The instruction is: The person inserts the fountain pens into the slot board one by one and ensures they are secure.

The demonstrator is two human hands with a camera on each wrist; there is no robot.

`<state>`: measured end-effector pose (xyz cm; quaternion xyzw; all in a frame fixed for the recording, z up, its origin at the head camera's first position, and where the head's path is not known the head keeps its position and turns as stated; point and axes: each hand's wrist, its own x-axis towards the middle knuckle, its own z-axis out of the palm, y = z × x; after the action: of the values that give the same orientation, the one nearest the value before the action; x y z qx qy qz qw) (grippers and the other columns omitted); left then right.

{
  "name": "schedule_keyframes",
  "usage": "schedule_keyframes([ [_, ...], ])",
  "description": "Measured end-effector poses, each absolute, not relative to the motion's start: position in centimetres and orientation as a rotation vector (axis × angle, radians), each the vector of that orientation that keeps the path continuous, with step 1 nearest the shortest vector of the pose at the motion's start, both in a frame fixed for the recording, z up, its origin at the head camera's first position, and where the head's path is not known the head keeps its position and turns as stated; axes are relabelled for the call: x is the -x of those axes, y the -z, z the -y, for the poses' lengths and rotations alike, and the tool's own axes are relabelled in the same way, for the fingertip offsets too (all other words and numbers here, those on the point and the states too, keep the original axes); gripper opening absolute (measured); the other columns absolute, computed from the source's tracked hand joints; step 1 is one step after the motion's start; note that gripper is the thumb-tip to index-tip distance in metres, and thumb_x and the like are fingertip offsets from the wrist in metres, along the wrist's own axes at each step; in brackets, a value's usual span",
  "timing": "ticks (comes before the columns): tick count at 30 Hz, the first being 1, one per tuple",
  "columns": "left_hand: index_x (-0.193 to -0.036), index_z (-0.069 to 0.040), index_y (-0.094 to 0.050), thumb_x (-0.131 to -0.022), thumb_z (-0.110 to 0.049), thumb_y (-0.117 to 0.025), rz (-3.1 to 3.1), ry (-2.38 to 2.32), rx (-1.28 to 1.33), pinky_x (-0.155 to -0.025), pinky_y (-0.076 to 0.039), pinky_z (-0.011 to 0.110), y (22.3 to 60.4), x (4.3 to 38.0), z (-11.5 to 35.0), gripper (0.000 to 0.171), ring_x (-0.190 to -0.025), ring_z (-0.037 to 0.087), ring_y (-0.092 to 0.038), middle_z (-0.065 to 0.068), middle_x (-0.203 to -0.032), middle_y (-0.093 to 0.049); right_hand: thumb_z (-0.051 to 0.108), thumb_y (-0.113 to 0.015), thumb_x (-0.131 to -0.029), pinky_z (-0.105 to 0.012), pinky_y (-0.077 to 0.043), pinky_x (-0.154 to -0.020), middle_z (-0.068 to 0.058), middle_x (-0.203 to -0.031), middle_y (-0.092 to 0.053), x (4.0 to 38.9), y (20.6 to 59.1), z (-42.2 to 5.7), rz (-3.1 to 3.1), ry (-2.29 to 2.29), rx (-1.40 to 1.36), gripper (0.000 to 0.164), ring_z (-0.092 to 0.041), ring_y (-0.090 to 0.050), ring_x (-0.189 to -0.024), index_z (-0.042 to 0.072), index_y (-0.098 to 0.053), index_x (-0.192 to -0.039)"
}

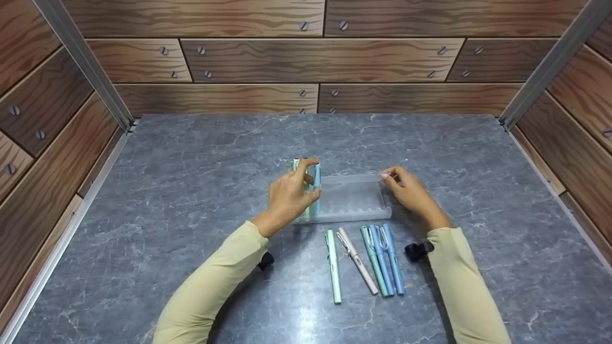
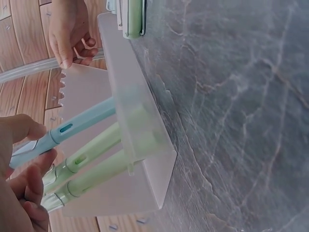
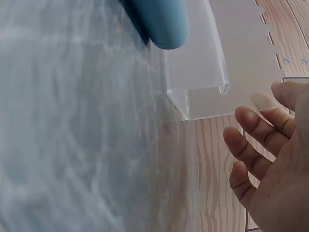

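Observation:
My left hand (image 1: 287,192) pinches a light blue pen (image 2: 83,121) between thumb and fingers. The pen's lower end is in a frosted clear pen tray (image 1: 354,195) with scalloped edges. Beside it, two light green pens (image 2: 99,170) stand in the tray's left end, partly hidden by my left hand in the head view. My right hand (image 1: 410,192) pinches the tray's far right corner between thumb and index finger; the other fingers are loosely bent, as the right wrist view shows.
Nearer me on the grey marbled table (image 1: 191,191) lie a mint green pen (image 1: 334,267), a pale greyish pen (image 1: 359,263), a teal pen (image 1: 374,263) and two blue pens (image 1: 393,263). Wood-patterned walls (image 1: 248,59) enclose the table's back and sides.

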<state>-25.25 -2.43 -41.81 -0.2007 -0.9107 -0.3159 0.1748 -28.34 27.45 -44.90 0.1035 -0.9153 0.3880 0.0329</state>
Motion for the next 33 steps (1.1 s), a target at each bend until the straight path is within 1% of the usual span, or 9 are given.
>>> schedule_keyframes([
  [5, -0.129, -0.022, -0.05, -0.081, -0.021, -0.074, 2.589, 0.874, 0.578, -0.044, -0.028, 0.02, 41.83, 25.22, 2.34, 0.054, -0.05, 0.009, -0.049, -0.003, -0.089, -0.074, 0.022, -0.046, -0.102, -0.034, -0.044, -0.083, -0.019, -0.103, -0.063, 28.37, 44.88, -27.41, 2.819, -1.215, -0.312, 0.028, -0.024, -0.056, -0.093, -0.002, -0.057, -0.113],
  [13, -0.131, -0.024, -0.049, -0.081, -0.023, -0.075, 2.64, 0.841, 0.584, -0.043, -0.032, 0.022, 41.46, 25.38, 2.29, 0.056, -0.052, 0.01, -0.051, -0.004, -0.089, -0.073, 0.021, -0.047, -0.102, -0.03, -0.045, -0.08, -0.02, -0.102, -0.064, 28.28, 44.8, -27.44, 2.814, -1.217, -0.31, 0.028, -0.019, -0.056, -0.09, -0.002, -0.057, -0.114],
  [19, -0.132, -0.027, -0.047, -0.083, -0.026, -0.074, 2.68, 0.791, 0.61, -0.043, -0.032, 0.022, 41.17, 25.47, 2.26, 0.056, -0.055, 0.012, -0.055, -0.005, -0.088, -0.072, 0.021, -0.046, -0.102, -0.034, -0.045, -0.083, -0.02, -0.103, -0.063, 28.27, 44.73, -27.32, 2.812, -1.218, -0.315, 0.028, -0.022, -0.056, -0.093, -0.003, -0.056, -0.113],
  [23, -0.133, -0.029, -0.047, -0.084, -0.027, -0.072, 2.696, 0.753, 0.618, -0.043, -0.032, 0.022, 41.05, 25.59, 2.29, 0.055, -0.055, 0.01, -0.056, -0.008, -0.079, -0.069, 0.02, -0.046, -0.102, -0.035, -0.044, -0.084, -0.021, -0.103, -0.062, 28.29, 44.71, -27.25, 2.809, -1.243, -0.316, 0.027, -0.025, -0.056, -0.093, -0.003, -0.056, -0.114],
  [25, -0.134, -0.029, -0.047, -0.085, -0.026, -0.072, 2.701, 0.749, 0.615, -0.042, -0.032, 0.022, 41.06, 25.68, 2.34, 0.055, -0.053, 0.01, -0.054, -0.007, -0.073, -0.066, 0.02, -0.046, -0.102, -0.035, -0.044, -0.084, -0.02, -0.104, -0.062, 28.28, 44.7, -27.25, 2.812, -1.246, -0.309, 0.027, -0.026, -0.056, -0.094, -0.003, -0.056, -0.114],
  [28, -0.136, -0.028, -0.045, -0.086, -0.025, -0.071, 2.716, 0.766, 0.603, -0.041, -0.029, 0.022, 41.1, 25.79, 2.42, 0.056, -0.048, 0.009, -0.048, -0.006, -0.067, -0.063, 0.02, -0.046, -0.102, -0.035, -0.044, -0.084, -0.021, -0.105, -0.063, 28.26, 44.69, -27.28, 2.819, -1.231, -0.308, 0.028, -0.025, -0.056, -0.095, -0.002, -0.056, -0.114],
  [31, -0.138, -0.028, -0.043, -0.087, -0.025, -0.069, 2.74, 0.779, 0.589, -0.039, -0.025, 0.023, 41.15, 25.89, 2.49, 0.058, -0.043, 0.008, -0.04, -0.005, -0.061, -0.061, 0.021, -0.047, -0.102, -0.033, -0.043, -0.081, -0.02, -0.102, -0.064, 28.21, 44.69, -27.33, 2.82, -1.198, -0.307, 0.028, -0.022, -0.055, -0.09, -0.002, -0.057, -0.114],
  [33, -0.138, -0.028, -0.042, -0.087, -0.025, -0.069, 2.756, 0.785, 0.576, -0.039, -0.023, 0.023, 41.16, 25.95, 2.49, 0.058, -0.042, 0.007, -0.037, -0.005, -0.058, -0.059, 0.02, -0.047, -0.102, -0.031, -0.043, -0.078, -0.02, -0.1, -0.064, 28.18, 44.69, -27.34, 2.815, -1.182, -0.307, 0.027, -0.019, -0.054, -0.086, -0.002, -0.057, -0.113],
])
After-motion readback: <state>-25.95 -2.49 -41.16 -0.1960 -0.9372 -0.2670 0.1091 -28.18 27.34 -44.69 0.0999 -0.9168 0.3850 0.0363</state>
